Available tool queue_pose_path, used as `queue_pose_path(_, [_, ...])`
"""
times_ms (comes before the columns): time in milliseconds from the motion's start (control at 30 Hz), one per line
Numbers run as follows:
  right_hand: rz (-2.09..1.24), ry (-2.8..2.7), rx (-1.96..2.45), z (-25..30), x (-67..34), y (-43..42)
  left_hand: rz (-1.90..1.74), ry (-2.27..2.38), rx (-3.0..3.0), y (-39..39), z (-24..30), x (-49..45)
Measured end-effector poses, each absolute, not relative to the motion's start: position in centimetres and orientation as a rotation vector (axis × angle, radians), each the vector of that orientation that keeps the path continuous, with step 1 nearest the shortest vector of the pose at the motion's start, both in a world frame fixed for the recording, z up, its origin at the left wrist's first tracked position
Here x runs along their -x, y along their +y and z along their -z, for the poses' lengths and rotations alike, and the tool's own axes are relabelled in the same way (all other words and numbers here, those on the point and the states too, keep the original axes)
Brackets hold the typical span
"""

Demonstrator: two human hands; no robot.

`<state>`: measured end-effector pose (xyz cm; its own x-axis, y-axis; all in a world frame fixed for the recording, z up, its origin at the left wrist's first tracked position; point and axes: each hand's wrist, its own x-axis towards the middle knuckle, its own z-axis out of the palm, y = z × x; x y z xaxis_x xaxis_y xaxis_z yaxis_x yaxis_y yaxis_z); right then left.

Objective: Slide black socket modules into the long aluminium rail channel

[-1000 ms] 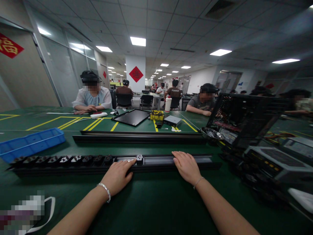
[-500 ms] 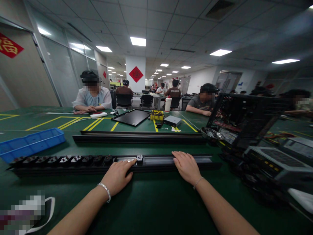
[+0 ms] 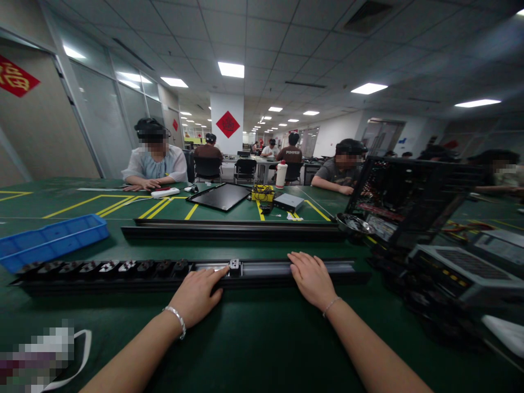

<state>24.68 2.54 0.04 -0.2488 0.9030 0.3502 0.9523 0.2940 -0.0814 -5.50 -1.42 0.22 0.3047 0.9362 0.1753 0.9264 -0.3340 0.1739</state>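
Note:
A long black rail point(image 3: 262, 269) lies across the green table point(image 3: 254, 338) in front of me. Its left half carries several small black and white modules point(image 3: 106, 267). A single small module point(image 3: 234, 266) sits in the rail near its middle. My left hand point(image 3: 196, 296) rests flat on the near edge of the rail, fingers stretched out, the index fingertip beside that single module. My right hand point(image 3: 311, 278) lies flat on the rail further right, fingers spread, holding nothing.
A second black rail point(image 3: 233, 230) lies parallel behind. A blue bin point(image 3: 49, 240) stands at the left. An open computer case point(image 3: 409, 196) and a power supply point(image 3: 462, 267) crowd the right. A white strap point(image 3: 77, 355) lies near left. Several people sit at the table's far side.

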Motion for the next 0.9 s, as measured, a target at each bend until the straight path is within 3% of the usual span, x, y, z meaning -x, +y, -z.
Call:
queue_pose_path(400, [0.008, -2.486, 1.179, -0.5, -18.3, -0.9, -0.394, 1.813, -2.526, -1.3, 0.1, 5.4])
queue_pose_path(900, [-0.02, -2.468, 1.311, -0.3, -16.0, -0.8, -0.388, 1.828, -2.557, -1.3, 0.1, 5.1])
